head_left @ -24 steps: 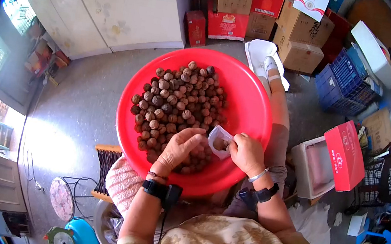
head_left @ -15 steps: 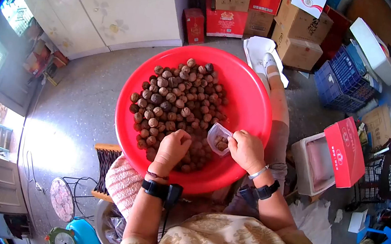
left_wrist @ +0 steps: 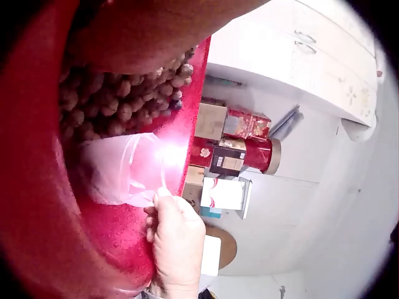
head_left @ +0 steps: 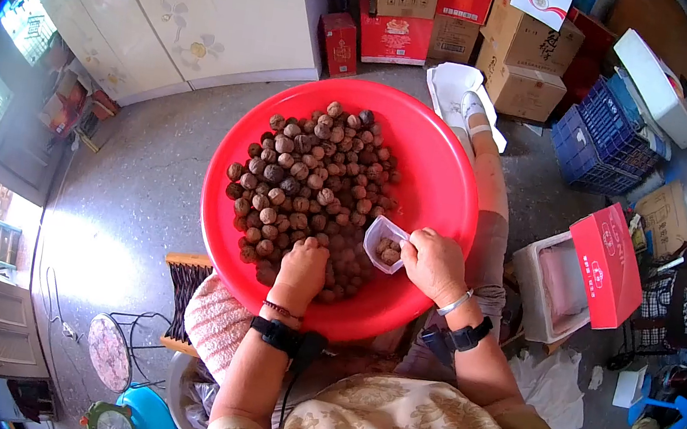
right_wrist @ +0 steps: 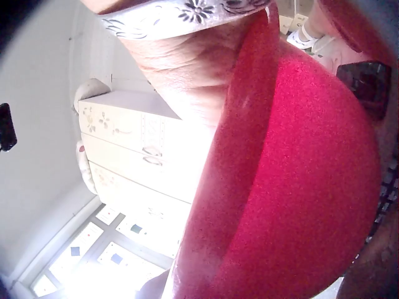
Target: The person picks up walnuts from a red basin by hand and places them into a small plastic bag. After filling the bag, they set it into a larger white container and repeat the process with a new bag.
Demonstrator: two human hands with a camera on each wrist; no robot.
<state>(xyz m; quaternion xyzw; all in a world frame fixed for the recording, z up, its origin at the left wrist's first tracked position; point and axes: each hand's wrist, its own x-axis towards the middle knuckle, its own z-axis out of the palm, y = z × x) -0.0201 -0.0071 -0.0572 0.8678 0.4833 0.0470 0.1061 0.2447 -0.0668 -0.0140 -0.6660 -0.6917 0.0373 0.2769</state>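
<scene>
A wide red basin [head_left: 443, 184] holds a heap of brown walnuts [head_left: 308, 153]. The left hand [head_left: 302, 268] is down at the near edge of the heap, back up, fingers bent into the nuts; its fingertips are hidden, so I cannot tell whether they hold a walnut. The right hand [head_left: 434, 265] pinches the rim of a small clear plastic bag [head_left: 374, 234] over the basin's right part. Its mouth gapes towards the head camera, with a few walnuts [head_left: 389, 252] inside. In the left wrist view the bag [left_wrist: 112, 168] hangs from the right hand's [left_wrist: 177, 240] thumb and fingers.
A pink towel [head_left: 216, 324] lies by the basin's near left rim. To the right stands a white foam box [head_left: 530, 278] with a red lid [head_left: 606, 266]. Cartons [head_left: 539, 49] are stacked at the back, near blue crates [head_left: 590, 152]. A round stool [head_left: 110, 350] stands at the left.
The left hand has moved left, away from the bag, and down to the walnut heap, its fingers bending. The right hand stays with the bag, whose walnuts now show more plainly.
</scene>
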